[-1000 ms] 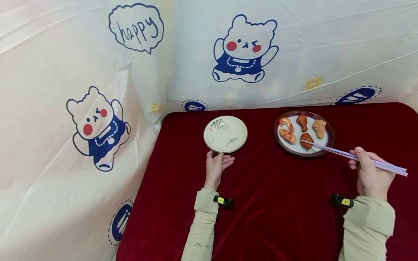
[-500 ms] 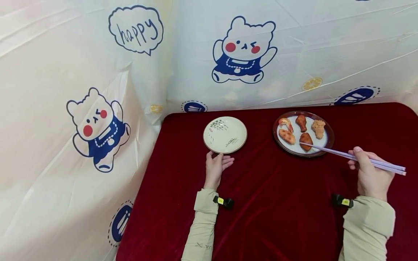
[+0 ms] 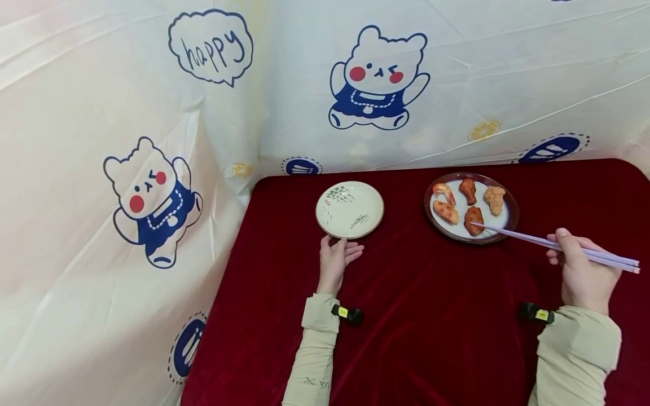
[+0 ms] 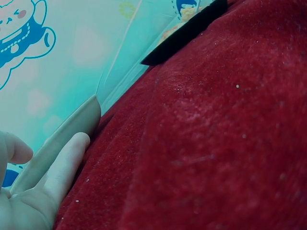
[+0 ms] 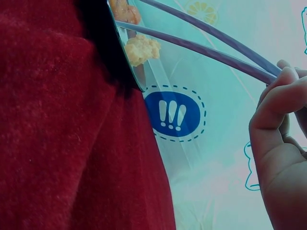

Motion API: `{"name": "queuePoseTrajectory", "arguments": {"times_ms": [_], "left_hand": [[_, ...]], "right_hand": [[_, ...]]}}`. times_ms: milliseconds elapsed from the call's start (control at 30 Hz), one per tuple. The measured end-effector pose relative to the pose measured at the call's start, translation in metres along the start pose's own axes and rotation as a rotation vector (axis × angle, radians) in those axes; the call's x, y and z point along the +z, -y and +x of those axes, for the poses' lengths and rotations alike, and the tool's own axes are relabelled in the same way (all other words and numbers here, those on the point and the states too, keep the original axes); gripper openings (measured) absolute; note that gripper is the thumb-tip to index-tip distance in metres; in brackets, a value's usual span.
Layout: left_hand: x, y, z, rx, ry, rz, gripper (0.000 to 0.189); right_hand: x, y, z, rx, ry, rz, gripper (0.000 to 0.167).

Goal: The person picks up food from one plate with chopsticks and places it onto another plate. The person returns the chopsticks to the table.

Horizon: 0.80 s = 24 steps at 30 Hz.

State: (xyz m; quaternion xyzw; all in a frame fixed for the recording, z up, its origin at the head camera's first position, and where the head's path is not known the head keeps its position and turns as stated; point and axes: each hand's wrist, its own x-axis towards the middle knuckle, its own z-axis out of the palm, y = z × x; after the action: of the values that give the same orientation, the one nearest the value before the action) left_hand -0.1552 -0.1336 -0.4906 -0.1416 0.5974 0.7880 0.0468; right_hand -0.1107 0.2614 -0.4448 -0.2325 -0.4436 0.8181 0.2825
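My left hand point(image 3: 336, 262) is at the near rim of a round white plate point(image 3: 350, 210) with dark painted sprigs. In the left wrist view, a straight finger point(image 4: 67, 160) lies along the outer side of that plate. My right hand point(image 3: 586, 273) holds a pair of lilac chopsticks point(image 3: 538, 241). Their tips touch or hover over a brown fried piece point(image 3: 474, 221) on the brown-rimmed plate point(image 3: 514, 211); contact cannot be told. In the right wrist view the chopsticks are spread apart, near a pale fried piece point(image 5: 142, 50).
Sharing the brown-rimmed plate are a shrimp point(image 3: 444, 193), a drumstick point(image 3: 468, 190), a golden oval piece point(image 3: 446, 212) and a crumbly fried piece point(image 3: 494, 200). A dark red cloth point(image 3: 416, 316) covers the table. A printed white sheet point(image 3: 294, 84) hangs behind and at the left.
My right hand and the chopsticks have shifted slightly right, their tips moving back along the brown piece. That piece has turned a little. My left hand stays in place.
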Motion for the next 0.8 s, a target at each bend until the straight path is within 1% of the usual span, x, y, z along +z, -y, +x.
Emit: {"name": "queuePoseTrajectory", "arguments": {"times_ms": [333,467,600,800], "left_hand": [[-0.001,0.001,0.001,-0.002,-0.001,0.004,0.06],[-0.001,0.0,0.0,-0.003,0.0,0.004,0.06],[-0.001,0.001,0.0,0.0,-0.001,0.004,0.059],[-0.005,0.013,0.01,0.001,-0.005,-0.007,0.06]], "right_hand": [[-0.001,0.004,-0.001,-0.008,-0.008,0.031,0.019],[-0.002,0.006,-0.001,0.003,-0.016,0.022,0.02],[-0.002,0.007,-0.001,-0.004,-0.014,0.022,0.02],[0.0,0.008,-0.001,-0.024,-0.018,0.057,0.02]]}}
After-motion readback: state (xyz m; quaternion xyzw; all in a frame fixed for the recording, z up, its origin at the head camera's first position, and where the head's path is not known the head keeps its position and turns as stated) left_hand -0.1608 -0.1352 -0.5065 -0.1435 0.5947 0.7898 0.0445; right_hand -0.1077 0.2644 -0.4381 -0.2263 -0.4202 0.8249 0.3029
